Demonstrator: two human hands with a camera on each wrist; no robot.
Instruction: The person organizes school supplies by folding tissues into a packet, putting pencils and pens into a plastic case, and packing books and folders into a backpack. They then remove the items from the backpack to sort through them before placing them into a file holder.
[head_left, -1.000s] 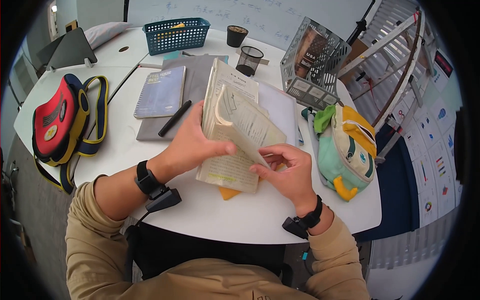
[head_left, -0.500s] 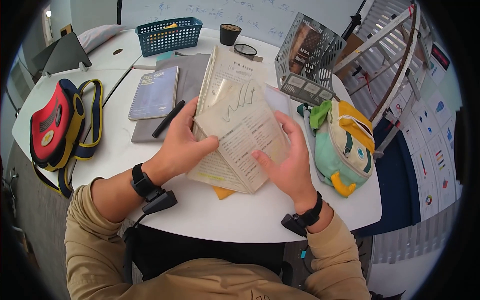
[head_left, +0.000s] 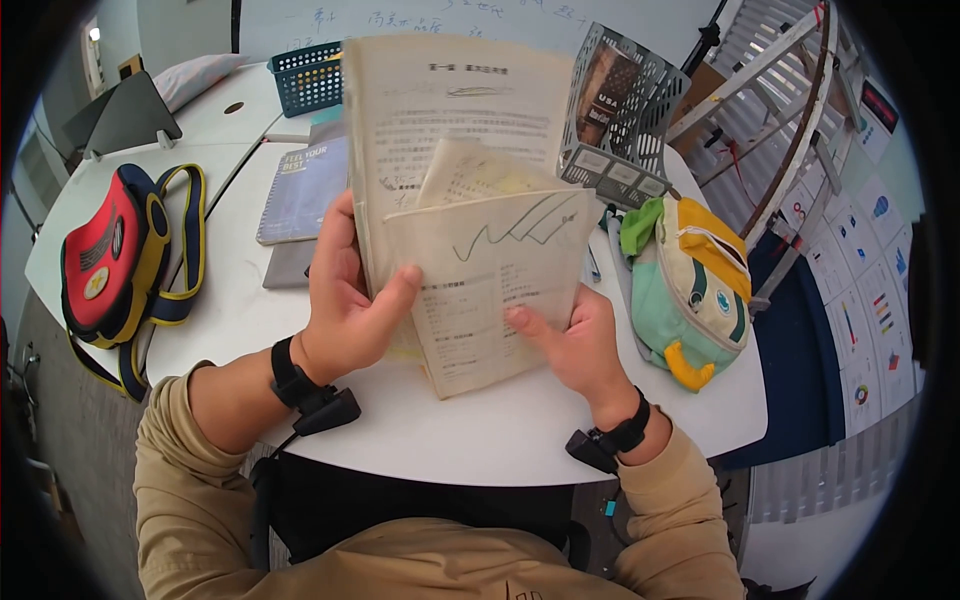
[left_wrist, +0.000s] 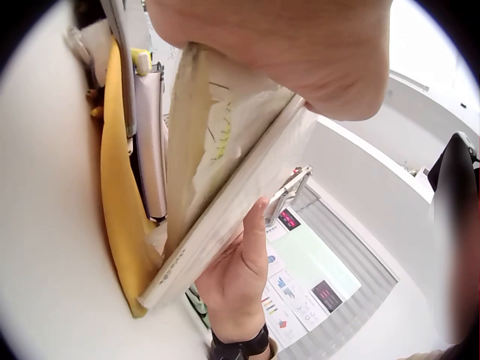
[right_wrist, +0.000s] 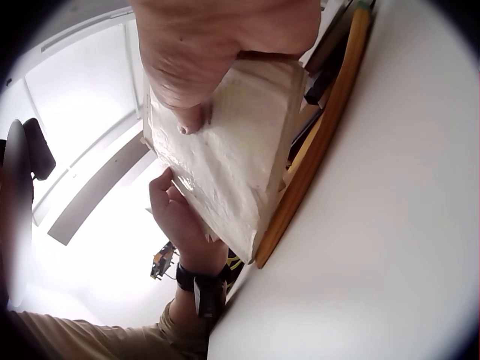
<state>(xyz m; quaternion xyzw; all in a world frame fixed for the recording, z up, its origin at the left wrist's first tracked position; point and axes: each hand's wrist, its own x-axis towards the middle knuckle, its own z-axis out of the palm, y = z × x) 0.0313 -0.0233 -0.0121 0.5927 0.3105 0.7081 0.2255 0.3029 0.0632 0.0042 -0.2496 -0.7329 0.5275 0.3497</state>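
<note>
A worn book with yellowed pages (head_left: 455, 110) stands raised and tilted toward me in both hands. My left hand (head_left: 352, 300) grips its left edge, with the thumb across the front. On the lower right, my right hand (head_left: 572, 345) holds the thick front bundle of pages (head_left: 490, 290), thumb on top and fingers behind. That bundle carries a dark zigzag scribble and printed text. A smaller loose-looking leaf (head_left: 475, 175) pokes out above it. Seen from the left wrist, a yellow flat item (left_wrist: 120, 202) lies beneath the book.
A blue spiral notebook (head_left: 295, 190) lies on the left, partly behind the book. The red bag (head_left: 105, 255) sits farther left, the green-and-yellow bag (head_left: 690, 290) to the right. Behind stand a teal basket (head_left: 305, 85) and a grey file holder (head_left: 620, 120).
The right hand has turned the curled pages down into a flat front bundle. The book has risen toward the head camera, covering the pen, the pot and the mesh cup.
</note>
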